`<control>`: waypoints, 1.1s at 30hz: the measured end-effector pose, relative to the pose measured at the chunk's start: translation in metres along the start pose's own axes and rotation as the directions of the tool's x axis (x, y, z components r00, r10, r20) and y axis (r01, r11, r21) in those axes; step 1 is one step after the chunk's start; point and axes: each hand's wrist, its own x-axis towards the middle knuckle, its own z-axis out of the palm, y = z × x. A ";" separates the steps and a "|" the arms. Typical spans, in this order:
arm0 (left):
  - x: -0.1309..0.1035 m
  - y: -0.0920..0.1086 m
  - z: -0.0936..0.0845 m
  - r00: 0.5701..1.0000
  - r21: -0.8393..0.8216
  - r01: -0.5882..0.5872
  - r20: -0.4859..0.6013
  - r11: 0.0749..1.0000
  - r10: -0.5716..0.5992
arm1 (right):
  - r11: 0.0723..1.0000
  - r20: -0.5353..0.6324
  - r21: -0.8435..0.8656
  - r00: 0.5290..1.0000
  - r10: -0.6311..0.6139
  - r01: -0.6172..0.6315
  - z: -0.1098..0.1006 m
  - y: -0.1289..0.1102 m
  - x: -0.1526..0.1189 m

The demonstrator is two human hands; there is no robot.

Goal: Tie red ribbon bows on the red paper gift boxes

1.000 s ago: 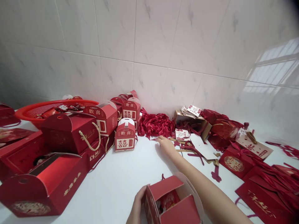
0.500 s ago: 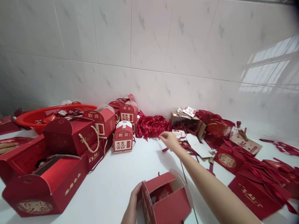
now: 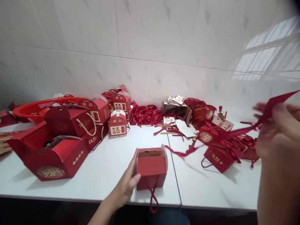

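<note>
A small red box (image 3: 151, 165) stands near the table's front edge, its lid flaps partly raised and a red cord loop hanging down its front. My left hand (image 3: 128, 182) holds it by its left side, thumb on the near face. At the far right, raised above the table, my right hand (image 3: 278, 125) grips a long red ribbon (image 3: 248, 127). The ribbon slants down leftward, and a red strip reaches the box's upper right corner. Motion blurs the right fingers.
Larger red boxes (image 3: 79, 156) and an orange-red basket (image 3: 25, 110) are at left. Small boxes (image 3: 118, 129), a ribbon pile (image 3: 146, 114) and an open carton (image 3: 188, 115) line the wall. Several closed red boxes (image 3: 217, 157) sit at right.
My right hand has moved from beside the ribbon pile to the far right, now with a ribbon. The box is turned and more upright in my left hand. The view has shifted.
</note>
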 end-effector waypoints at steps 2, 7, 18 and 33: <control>0.005 0.009 -0.001 1.000 0.067 -0.005 -0.020 0.998 0.006 | 0.997 0.044 0.035 0.997 0.066 -0.068 0.009 0.005 -0.025; 0.001 0.045 0.016 0.890 0.444 -0.212 -0.279 0.870 0.360 | 0.943 0.229 0.137 0.936 0.267 -0.303 0.034 0.032 -0.080; 0.032 0.077 0.058 0.920 0.804 -0.337 0.171 0.490 0.353 | 0.822 0.388 0.265 0.836 0.387 -0.504 0.064 0.074 -0.107; 0.030 0.080 0.046 0.891 0.669 -0.452 0.310 0.590 0.331 | 0.857 0.431 0.208 0.831 0.353 -0.472 0.075 0.071 -0.108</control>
